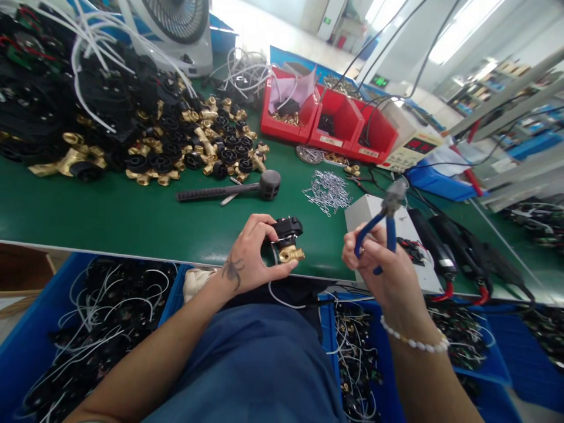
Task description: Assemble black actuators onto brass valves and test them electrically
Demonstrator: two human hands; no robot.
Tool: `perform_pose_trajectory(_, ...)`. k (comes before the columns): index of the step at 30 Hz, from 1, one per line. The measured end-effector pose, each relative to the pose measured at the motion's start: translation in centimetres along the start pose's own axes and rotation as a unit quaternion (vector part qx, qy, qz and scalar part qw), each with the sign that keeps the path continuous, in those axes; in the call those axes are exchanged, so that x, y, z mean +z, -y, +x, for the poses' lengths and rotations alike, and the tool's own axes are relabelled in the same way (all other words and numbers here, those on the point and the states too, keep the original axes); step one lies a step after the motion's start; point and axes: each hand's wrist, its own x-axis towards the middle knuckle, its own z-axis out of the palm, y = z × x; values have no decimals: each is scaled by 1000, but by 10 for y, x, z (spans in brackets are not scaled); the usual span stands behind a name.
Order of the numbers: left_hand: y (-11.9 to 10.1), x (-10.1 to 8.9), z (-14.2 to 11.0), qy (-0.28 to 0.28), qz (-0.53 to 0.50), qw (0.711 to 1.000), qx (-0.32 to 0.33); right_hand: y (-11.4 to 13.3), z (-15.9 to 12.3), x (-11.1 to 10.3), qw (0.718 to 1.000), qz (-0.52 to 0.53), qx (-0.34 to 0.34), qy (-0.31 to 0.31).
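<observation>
My left hand [255, 252] is closed around a small valve assembly [289, 238] near the table's front edge. The assembly has a black housing on top and a brass body below; a white tube hangs down from it. In my right hand [379, 258] is a pair of pliers [383, 220] with blue handles, raised with the jaws pointing up and away. The pliers' head looks blurred, and I cannot tell how far its jaws are apart. A heap of small metal clips [328, 191] lies on the green table [211, 226] beyond my hands.
A dark mallet [247, 189] lies ahead of my left hand. Brass valve parts [211, 141] pile up at the left, before a fan [180, 35]. Red bins [339, 141] stand at the back. Black electric drivers [434, 247] lie right, beside a grey box [365, 211]. Blue crates [171, 282] sit below.
</observation>
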Motion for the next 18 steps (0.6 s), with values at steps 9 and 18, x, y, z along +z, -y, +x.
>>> perform_pose_trajectory(9,0,0,1,15,17,1000,7,-11,-8,9,909,-377,-160,74)
perform_pose_trajectory(18,-1,-2,1,22,1,1000,-8,-15,-7,14,919,-327,-200,-87)
